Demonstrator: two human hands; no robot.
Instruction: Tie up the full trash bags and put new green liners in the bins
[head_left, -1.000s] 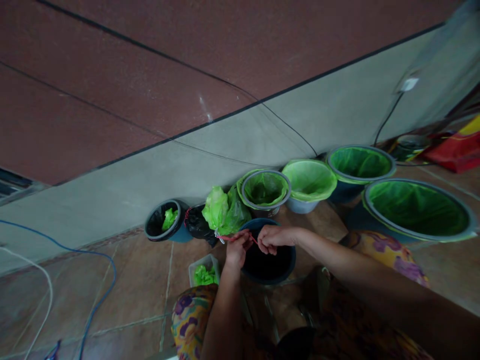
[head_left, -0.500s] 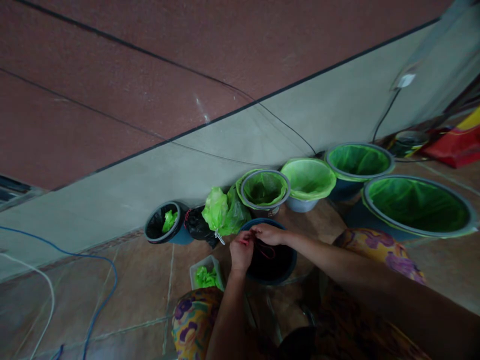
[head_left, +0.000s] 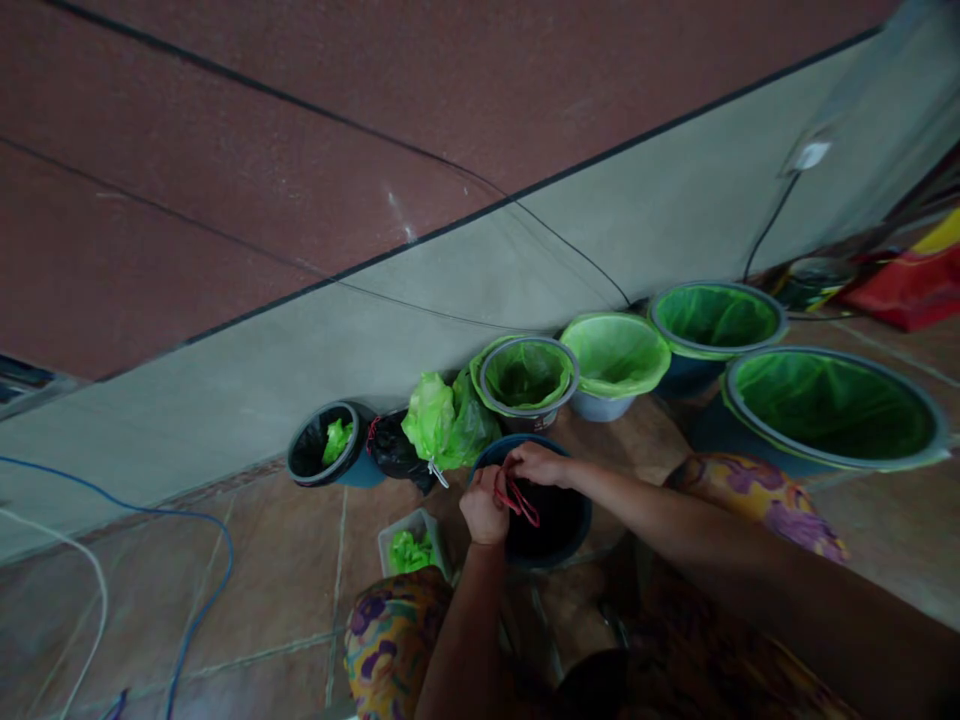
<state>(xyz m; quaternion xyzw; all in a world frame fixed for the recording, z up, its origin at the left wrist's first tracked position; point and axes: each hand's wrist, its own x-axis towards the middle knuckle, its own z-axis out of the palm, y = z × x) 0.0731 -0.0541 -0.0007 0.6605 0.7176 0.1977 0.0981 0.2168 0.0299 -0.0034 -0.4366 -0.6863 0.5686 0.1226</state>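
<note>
My left hand point(head_left: 484, 505) and my right hand point(head_left: 535, 464) meet over the left side of a blue bin point(head_left: 583, 535) with a dark inside. Fingers of both hands are closed on a red drawstring point(head_left: 520, 500), whose loop hangs over the bin's mouth. Whether a black bag lines this bin is too dark to tell. Left of the bin, against the wall, lie a tied green bag point(head_left: 442, 420) with a white tie and a black bag point(head_left: 395, 445) with a red tie.
Green-lined bins stand along the wall: a small bin point(head_left: 529, 375), a pale bin point(head_left: 615, 358), and larger ones point(head_left: 716, 318), point(head_left: 832, 410) at right. A black-lined bin point(head_left: 324, 445) stands left. A white tub point(head_left: 414, 545) holds green plastic. Blue hose point(head_left: 225, 560) crosses the tiles.
The red drawstring's loop has risen out of the bin and shows larger beside my left hand. My fingers have shifted slightly on it; the bins have stayed put.
</note>
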